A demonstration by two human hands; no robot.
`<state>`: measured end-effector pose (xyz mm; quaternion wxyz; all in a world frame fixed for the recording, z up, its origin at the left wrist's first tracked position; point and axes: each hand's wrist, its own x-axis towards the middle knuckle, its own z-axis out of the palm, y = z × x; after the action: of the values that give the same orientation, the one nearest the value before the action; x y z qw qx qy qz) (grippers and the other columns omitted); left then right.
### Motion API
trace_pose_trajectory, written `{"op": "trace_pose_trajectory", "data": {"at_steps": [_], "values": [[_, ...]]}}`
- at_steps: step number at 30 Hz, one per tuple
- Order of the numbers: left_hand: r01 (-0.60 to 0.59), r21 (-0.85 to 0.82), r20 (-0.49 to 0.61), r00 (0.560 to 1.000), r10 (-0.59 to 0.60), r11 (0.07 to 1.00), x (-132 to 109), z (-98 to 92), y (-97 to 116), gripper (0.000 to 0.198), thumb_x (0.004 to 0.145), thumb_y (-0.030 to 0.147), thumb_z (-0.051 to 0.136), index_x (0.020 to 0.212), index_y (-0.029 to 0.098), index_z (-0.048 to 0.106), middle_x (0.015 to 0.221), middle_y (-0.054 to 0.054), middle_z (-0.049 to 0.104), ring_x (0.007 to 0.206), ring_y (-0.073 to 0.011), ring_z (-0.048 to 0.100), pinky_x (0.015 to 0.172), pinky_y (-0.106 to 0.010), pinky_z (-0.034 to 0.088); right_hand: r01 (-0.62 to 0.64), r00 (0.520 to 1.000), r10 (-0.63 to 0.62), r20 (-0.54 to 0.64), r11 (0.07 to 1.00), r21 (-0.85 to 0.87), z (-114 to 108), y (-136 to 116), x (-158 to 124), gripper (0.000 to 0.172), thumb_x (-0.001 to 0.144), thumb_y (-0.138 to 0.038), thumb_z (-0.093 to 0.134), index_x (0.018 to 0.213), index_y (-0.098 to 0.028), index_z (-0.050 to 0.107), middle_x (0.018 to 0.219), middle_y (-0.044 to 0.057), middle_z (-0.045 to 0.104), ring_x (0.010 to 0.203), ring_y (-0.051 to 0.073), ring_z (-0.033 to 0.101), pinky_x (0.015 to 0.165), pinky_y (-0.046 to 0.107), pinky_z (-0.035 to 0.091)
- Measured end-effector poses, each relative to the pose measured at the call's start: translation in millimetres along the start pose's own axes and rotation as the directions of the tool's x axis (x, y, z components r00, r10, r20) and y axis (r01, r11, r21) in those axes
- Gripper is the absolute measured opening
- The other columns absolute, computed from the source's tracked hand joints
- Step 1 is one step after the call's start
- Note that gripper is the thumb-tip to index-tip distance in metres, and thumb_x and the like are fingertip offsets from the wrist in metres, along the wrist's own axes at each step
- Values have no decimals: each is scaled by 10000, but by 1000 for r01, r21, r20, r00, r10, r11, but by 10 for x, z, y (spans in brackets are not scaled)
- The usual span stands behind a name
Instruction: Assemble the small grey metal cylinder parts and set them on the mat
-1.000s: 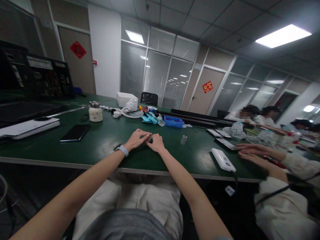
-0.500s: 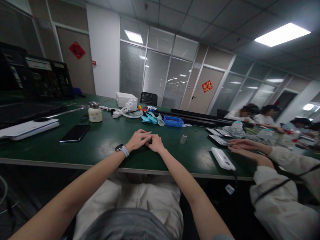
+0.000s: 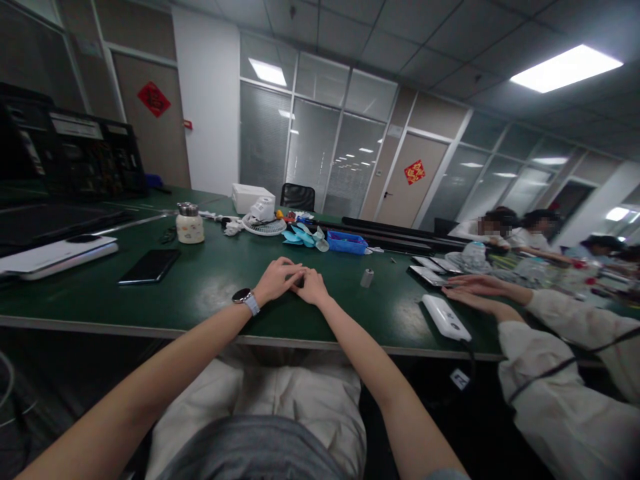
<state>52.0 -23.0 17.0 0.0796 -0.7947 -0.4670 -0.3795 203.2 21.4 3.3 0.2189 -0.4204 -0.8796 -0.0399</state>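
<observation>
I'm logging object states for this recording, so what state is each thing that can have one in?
Left hand, curled, grip unclear
Right hand, curled, meeting the left
Small dark thing, between both, mostly hidden
Metal cylinder, untouched
Phone, flat, screen dark
Bottle, upright, lid on
Blue basket, upright, open-topped
Door with handle, shut
Ceiling light, lit
</observation>
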Motion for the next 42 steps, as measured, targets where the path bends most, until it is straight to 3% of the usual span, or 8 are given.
{"op": "trace_pose_trajectory", "data": {"at_steps": [4,9,20,31,42], "values": [[103,-40,-103,989,-107,994,6,-20,24,335,905,362,487,1178,248,643,953,-57,708,938,-209,578,851,-344,413,46,997,-51,-56,995,-88,-55,-46,-17,535,830,-614,493,1027,-135,626,1034,136,645,1033,267,524,860,393,377],[148,-87,-86,984,-155,985,5,-89,61,300,878,306,534,1158,247,623,928,-22,749,942,-226,583,865,-355,393,49,994,-59,-96,993,-104,-103,-74,-39,431,846,-569,508,955,-170,628,973,101,660,985,240,545,837,372,362],[166,67,-217,965,-148,984,-14,-29,85,62,839,226,541,853,217,600,835,-40,664,837,-210,584,775,-320,428,25,998,-31,-58,996,-91,-98,-74,-36,405,842,-559,516,966,-184,605,955,86,666,920,237,591,772,338,391],[117,132,-239,967,-83,984,-13,10,80,118,873,252,510,773,208,557,800,-48,599,807,-198,560,758,-298,437,16,997,-22,-73,997,-82,-104,-77,-46,373,831,-544,535,939,-195,608,939,79,673,899,230,605,757,324,408],[107,-35,-183,977,-112,994,-1,-21,99,47,850,227,539,820,211,573,888,-38,604,855,-191,585,767,-299,466,-23,995,17,-96,998,-66,-88,-66,-52,365,830,-532,525,968,-207,614,942,76,675,894,227,607,753,315,415]]}}
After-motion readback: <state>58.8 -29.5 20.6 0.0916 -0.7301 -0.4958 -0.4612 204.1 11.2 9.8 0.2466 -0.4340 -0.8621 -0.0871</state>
